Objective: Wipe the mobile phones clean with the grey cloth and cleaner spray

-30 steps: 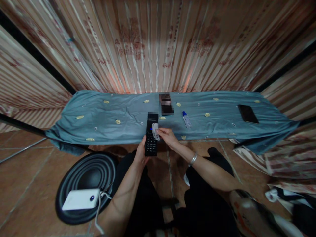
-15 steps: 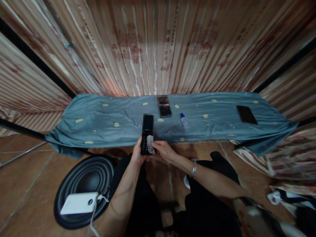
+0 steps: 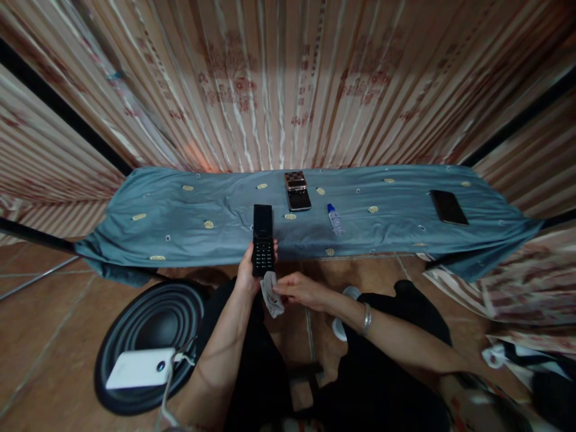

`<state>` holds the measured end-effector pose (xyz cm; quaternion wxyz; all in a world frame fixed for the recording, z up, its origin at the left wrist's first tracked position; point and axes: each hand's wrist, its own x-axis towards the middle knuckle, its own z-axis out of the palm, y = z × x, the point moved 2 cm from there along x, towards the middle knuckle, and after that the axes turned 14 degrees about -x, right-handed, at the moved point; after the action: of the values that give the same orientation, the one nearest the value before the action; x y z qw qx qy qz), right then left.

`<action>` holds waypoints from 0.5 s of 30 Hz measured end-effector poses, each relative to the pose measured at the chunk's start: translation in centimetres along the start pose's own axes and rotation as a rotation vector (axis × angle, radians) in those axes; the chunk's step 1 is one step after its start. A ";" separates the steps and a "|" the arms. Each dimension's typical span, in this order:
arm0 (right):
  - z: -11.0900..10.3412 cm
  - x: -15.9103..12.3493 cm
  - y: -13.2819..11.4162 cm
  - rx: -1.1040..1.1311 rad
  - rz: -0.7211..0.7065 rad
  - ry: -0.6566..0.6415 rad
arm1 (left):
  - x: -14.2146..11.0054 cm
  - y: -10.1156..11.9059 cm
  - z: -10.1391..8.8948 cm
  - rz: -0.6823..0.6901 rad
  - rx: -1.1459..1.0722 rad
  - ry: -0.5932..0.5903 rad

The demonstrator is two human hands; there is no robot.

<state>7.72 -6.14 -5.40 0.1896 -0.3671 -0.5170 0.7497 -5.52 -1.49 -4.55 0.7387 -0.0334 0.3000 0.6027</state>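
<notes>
An unfolded black flip phone [image 3: 263, 240] rests in my left hand [image 3: 247, 273], its keypad and dark screen facing me; my fingers wrap around its lower half. My right hand [image 3: 303, 291] pinches a crumpled pale grey cloth [image 3: 271, 295], which hangs just below the phone's bottom edge. Beyond the phone, a second flip phone [image 3: 297, 192] with a checkered part stands partly open on the teal cloth cover [image 3: 225, 204]. To its right lies a small clear bottle with a blue cap [image 3: 335, 219].
A dark flat phone-like device [image 3: 449, 207] lies at the right end of the covered surface. On the lower left, a white power bank [image 3: 139, 368] with a cable sits on a round black ribbed object [image 3: 108, 336]. Striped curtains [image 3: 279, 84] and dark poles [image 3: 67, 108] surround the surface.
My right hand has drawn the cloth down off the keypad to below the phone, uncovering the keys. The flip phone has shifted slightly left and up in my left hand.
</notes>
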 end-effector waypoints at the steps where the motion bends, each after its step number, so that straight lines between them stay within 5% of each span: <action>1: -0.4 -0.2 -0.4 -0.022 -0.010 -0.019 | 0.0 0.0 0.0 0.006 0.010 0.003; 5: -3.3 -0.8 -2.8 -0.178 -0.163 0.101 | 0.0 -0.1 0.0 -0.005 0.071 0.023; 10: -7.9 -1.0 -5.3 -0.663 -0.419 0.600 | 0.0 -0.8 0.0 -0.031 0.100 -0.004; 15: -9.8 -0.3 -5.7 -1.018 -0.390 0.851 | -0.1 -2.0 -0.2 -0.108 0.165 -0.032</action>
<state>14.72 2.13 -2.05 0.3117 -0.5729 -0.7416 0.1567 -3.77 -2.21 -5.24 0.7750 0.0211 0.3344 0.5358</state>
